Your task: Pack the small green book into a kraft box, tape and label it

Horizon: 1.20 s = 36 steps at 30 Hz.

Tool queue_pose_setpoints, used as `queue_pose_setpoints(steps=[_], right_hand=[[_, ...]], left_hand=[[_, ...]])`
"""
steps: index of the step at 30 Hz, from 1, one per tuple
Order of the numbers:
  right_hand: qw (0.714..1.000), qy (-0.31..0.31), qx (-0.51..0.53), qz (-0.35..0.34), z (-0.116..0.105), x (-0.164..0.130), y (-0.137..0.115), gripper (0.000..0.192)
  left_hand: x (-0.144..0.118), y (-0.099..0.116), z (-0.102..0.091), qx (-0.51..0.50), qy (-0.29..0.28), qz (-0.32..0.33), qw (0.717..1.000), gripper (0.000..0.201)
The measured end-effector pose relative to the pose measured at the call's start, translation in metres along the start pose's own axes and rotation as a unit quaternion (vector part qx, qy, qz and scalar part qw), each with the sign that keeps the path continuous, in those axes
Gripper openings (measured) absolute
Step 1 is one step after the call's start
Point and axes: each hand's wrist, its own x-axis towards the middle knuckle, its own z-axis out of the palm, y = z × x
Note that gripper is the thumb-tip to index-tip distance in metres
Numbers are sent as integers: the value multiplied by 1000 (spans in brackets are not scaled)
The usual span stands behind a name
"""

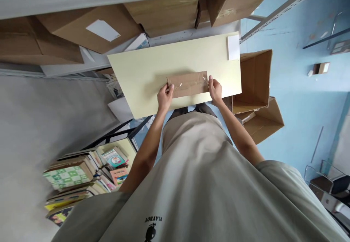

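Pressing a taped brown parcel flat on the pale bench, left hand and right hand pinch its ends; an even, taut grip would likely avoid wrinkled tape.

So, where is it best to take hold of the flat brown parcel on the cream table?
Probably by its two short ends, one hand from each side: the brown parcel lies flat and long on the table, as the left hand and right hand show.
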Motion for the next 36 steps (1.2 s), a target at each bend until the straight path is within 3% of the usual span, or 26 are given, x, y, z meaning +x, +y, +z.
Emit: queue_pose_setpoints(steps=[3,8,12,19,22,26,31,34,36], right_hand=[[999,44,14,25,3,1,-1,92],[998,12,60,7,8,0,2,81],[998,10,57,11,9,0,5,86],[987,-69,123,-79,-25,-1,14,87],[983,-40,142,-108,-52,7,22,81],[989,-29,88,-114,-82,33,40,60],[986,-108,40,-120,-85,64,75,43],[972,-192,-15,-136,-88,79,95,50],[966,-200,-46,-158,-101,95,105,54]], left_hand=[[3,-2,1,-16,-12,2,1000,33],[0,-5,7,-6,2,-2,1000,34],[-4,-2,9,10,26,-13,1000,38],[-11,19,14,33,25,-22,999,27],[-10,33,27,12,37,-25,999,15],[-9,48,60,-3,84,-39,996,19],[-11,47,101,54,108,-79,990,19],[-15,45,107,65,101,-104,987,22],[-17,48,104,42,130,-109,985,32]])
